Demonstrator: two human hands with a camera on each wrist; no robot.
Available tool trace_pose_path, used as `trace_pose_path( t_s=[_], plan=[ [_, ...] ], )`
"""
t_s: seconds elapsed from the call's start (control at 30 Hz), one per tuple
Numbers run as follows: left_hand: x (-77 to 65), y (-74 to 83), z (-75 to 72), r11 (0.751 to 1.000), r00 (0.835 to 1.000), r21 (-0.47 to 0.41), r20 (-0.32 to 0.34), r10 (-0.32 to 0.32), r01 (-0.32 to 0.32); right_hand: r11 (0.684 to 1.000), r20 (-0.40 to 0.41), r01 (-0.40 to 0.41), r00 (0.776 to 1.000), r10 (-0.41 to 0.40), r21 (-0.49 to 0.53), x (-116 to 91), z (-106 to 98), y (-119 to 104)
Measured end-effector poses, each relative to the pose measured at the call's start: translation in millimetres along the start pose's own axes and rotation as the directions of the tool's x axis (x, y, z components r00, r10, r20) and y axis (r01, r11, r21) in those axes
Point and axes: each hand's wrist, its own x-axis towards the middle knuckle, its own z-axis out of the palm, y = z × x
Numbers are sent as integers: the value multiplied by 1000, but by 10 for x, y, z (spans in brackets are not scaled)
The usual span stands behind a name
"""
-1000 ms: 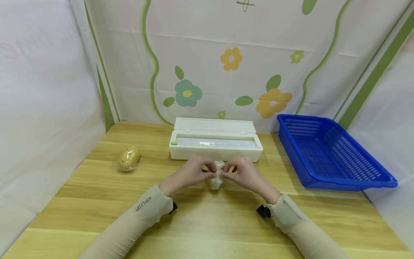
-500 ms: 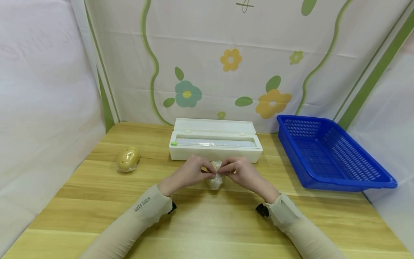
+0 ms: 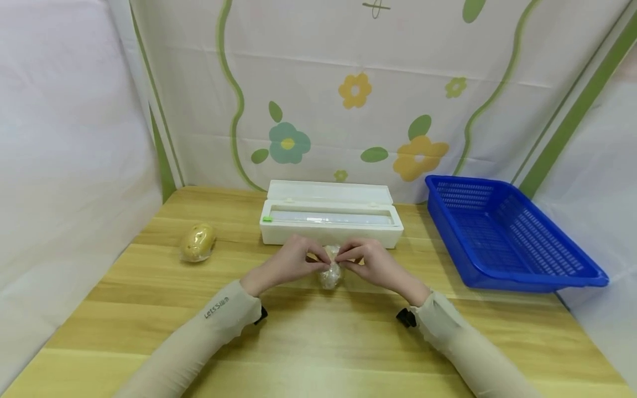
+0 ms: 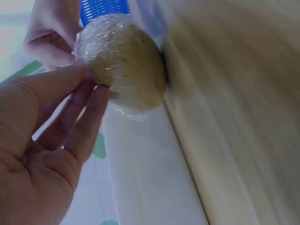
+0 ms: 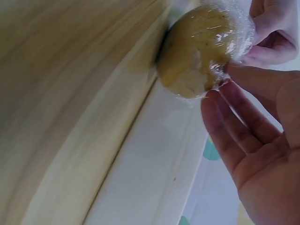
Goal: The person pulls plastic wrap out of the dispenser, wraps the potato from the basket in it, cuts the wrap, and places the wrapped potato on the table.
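A potato (image 4: 140, 70) wrapped in crinkled cling film (image 3: 330, 278) sits on the table in front of the white dispenser box. My left hand (image 3: 294, 260) pinches the film at the top of the potato between thumb and fingertips. From the other side, my right hand (image 3: 376, 266) pinches the film too, its fingertips almost meeting the left ones. The right wrist view shows the film bunched and shiny over the potato (image 5: 190, 56) beside the fingers. A second potato (image 3: 198, 243), smoothly wrapped in film, lies at the left.
Behind the hands, the white cling film box (image 3: 330, 236) stands with its lid (image 3: 329, 192) raised, a film roll (image 3: 330, 218) inside and a green slider (image 3: 267, 219) at its left. A blue perforated basket (image 3: 497, 282) stands at the right. A flowered cloth (image 3: 318, 110) hangs behind.
The fingertips of both hands have shifted slightly over the top of the potato, still pinching the film. The potato, box and basket stay in place.
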Motion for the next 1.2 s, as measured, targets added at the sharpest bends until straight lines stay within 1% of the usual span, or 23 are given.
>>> trace_pose_path(
  t_s=[0.07, 0.13, 0.23, 0.27, 0.33, 0.4, 0.47, 0.5, 0.57, 0.63, 0.67, 0.73, 0.8, 0.87, 0.93, 1.03, 1.1, 1.2],
  plan=[
    [-27, -29, -2, 999, 999, 2, 31, 37, -37, 1000, 14, -20, 1000, 19, 19, 1, -5, 26],
    [-61, -57, -3, 996, 994, 10, 65, 85, -85, 999, 36, -31, 999, 30, 28, -8, -12, 48],
    [-97, -85, 3, 989, 985, 44, 104, 135, -140, 1000, 66, -22, 998, 21, 13, -32, -14, 55],
    [-100, -85, 7, 986, 983, 68, 108, 146, -154, 1000, 75, -16, 997, 17, -8, -38, -16, 43],
    [-89, -73, 17, 973, 980, 145, 107, 166, -181, 997, 82, -8, 997, 14, -83, -50, -12, 6],
    [-68, -54, 31, 953, 980, 234, 98, 175, -193, 987, 70, 7, 998, 5, -162, -53, 3, -40],
    [-41, -37, 48, 927, 980, 318, 83, 181, -199, 970, 47, 29, 999, -18, -242, -48, 32, -73],
    [-27, -33, 56, 917, 979, 344, 76, 189, -203, 962, 32, 37, 999, -30, -270, -41, 49, -85],
    [0, -36, 73, 910, 978, 357, 61, 201, -210, 957, -3, 55, 998, -58, -283, -24, 78, -96],
    [20, -51, 83, 920, 974, 321, 52, 219, -223, 963, -39, 60, 997, -73, -262, -9, 96, -90],
    [28, -59, 83, 931, 973, 285, 47, 224, -229, 970, -57, 55, 996, -70, -237, -2, 99, -86],
    [40, -82, 74, 951, 973, 206, 36, 227, -230, 985, -84, 30, 995, -45, -171, 2, 94, -76],
    [49, -105, 53, 965, 973, 126, 22, 230, -231, 994, -97, -7, 995, -4, -110, 0, 84, -67],
    [56, -129, 27, 970, 972, 69, 12, 233, -233, 997, -95, -44, 995, 37, -68, -4, 80, -62],
    [58, -153, 6, 972, 973, 25, 6, 232, -232, 997, -88, -65, 994, 61, -36, -8, 82, -59],
    [63, -179, -3, 975, 975, -26, 13, 222, -222, 998, -95, -64, 994, 61, -28, -1, 105, -48],
    [61, -189, 7, 977, 979, -62, 17, 205, -204, 998, -107, -57, 993, 53, -30, 11, 118, -44],
    [63, -184, 36, 981, 984, -83, 17, 180, -178, 998, -129, -54, 991, 48, -40, 19, 120, -44]
  ],
)
